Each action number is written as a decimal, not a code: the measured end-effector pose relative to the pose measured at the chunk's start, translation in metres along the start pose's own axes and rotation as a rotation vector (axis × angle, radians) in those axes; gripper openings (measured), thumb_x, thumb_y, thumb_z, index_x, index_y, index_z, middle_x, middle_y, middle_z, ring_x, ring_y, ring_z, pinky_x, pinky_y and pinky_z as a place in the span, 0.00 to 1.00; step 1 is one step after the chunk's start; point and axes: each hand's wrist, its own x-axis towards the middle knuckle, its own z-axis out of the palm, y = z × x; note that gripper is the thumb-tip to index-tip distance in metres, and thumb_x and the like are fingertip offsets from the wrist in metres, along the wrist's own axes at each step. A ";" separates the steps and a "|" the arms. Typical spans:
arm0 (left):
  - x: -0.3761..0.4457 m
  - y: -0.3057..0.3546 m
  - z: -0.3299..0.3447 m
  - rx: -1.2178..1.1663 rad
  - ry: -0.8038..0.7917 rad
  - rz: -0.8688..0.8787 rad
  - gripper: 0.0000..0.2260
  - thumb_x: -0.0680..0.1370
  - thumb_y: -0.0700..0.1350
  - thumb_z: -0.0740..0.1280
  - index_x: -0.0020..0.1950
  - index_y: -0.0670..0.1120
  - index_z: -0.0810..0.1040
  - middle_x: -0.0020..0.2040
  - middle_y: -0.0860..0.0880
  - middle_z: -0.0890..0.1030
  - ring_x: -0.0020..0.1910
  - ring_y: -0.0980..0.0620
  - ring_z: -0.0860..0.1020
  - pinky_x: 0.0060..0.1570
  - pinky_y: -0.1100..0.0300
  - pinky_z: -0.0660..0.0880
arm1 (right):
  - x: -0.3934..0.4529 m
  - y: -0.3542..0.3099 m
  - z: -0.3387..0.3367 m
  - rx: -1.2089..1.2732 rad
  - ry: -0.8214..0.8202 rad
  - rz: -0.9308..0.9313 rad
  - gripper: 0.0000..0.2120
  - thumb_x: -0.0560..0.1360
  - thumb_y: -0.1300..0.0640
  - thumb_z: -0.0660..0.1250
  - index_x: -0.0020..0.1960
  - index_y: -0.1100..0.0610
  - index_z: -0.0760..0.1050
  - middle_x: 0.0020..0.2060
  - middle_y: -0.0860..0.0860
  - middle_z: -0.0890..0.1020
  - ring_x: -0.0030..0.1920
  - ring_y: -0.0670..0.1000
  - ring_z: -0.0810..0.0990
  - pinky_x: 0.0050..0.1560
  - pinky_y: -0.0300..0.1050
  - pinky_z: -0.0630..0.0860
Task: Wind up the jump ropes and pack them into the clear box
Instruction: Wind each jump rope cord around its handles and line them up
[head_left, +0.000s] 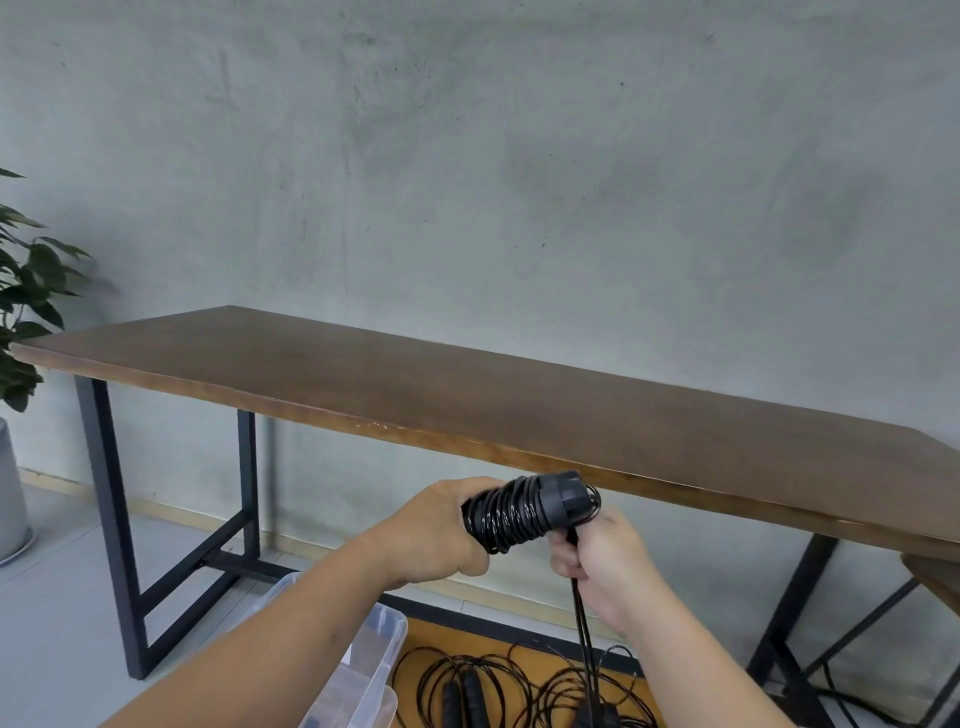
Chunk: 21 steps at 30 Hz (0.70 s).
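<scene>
Two hands on one jump rope, held in the air in front of the table's near edge.

Left hand grips the black handles, fingers curled round them; black rope coil is wound tightly about the handles, with the handle cap pointing right. Right hand pinches the loose rope strand, which hangs straight down toward the floor. Clear box sits on the floor below the left forearm, dark items visible inside. More unwound jump ropes lie tangled just right of the box. Wooden table stands against the grey wall.
</scene>
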 end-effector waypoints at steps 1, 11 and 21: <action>0.001 -0.002 0.000 -0.019 0.038 -0.010 0.28 0.65 0.29 0.69 0.57 0.55 0.78 0.41 0.52 0.77 0.39 0.54 0.75 0.34 0.66 0.72 | -0.004 0.002 0.003 -0.024 0.009 0.009 0.13 0.84 0.58 0.55 0.50 0.62 0.75 0.28 0.49 0.70 0.25 0.45 0.62 0.26 0.38 0.58; 0.007 -0.014 0.000 0.559 0.345 -0.079 0.25 0.72 0.41 0.66 0.66 0.60 0.71 0.50 0.56 0.80 0.49 0.51 0.78 0.46 0.58 0.77 | -0.036 -0.008 0.020 -0.917 -0.079 -0.118 0.16 0.83 0.50 0.56 0.39 0.52 0.73 0.31 0.48 0.74 0.31 0.45 0.71 0.35 0.40 0.68; 0.003 -0.010 0.007 0.869 0.235 -0.037 0.25 0.75 0.44 0.66 0.69 0.61 0.66 0.55 0.53 0.77 0.54 0.50 0.76 0.50 0.54 0.77 | -0.036 -0.071 0.013 -1.509 -0.215 -0.227 0.09 0.76 0.51 0.68 0.45 0.54 0.84 0.37 0.48 0.83 0.38 0.47 0.81 0.37 0.38 0.76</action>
